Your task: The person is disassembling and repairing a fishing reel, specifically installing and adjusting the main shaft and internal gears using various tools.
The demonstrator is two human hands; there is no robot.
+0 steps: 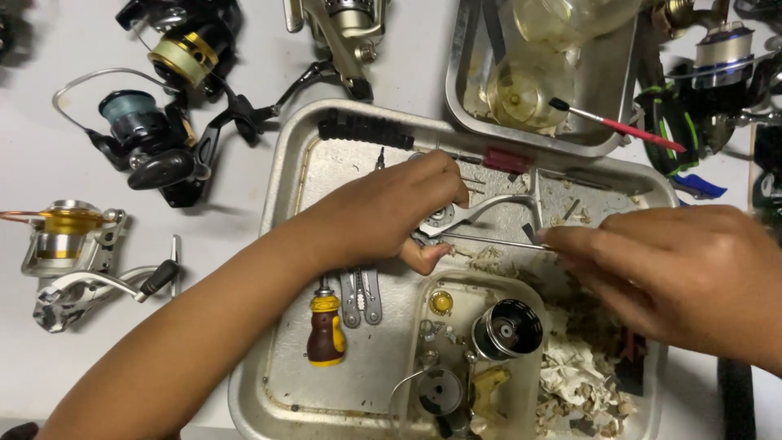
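Left hand (399,208) grasps a silver reel part (456,218) over the metal tray (281,163) | right hand (676,273) pinches a thin metal rod (489,240) whose tip meets that part | near: yellow-brown screwdriver (326,326), black spool (507,328), pliers (361,295) | spinning reels (151,138) on the bench (49,49), left of the tray.

No packages, labels, signs or screens show anywhere in this view.
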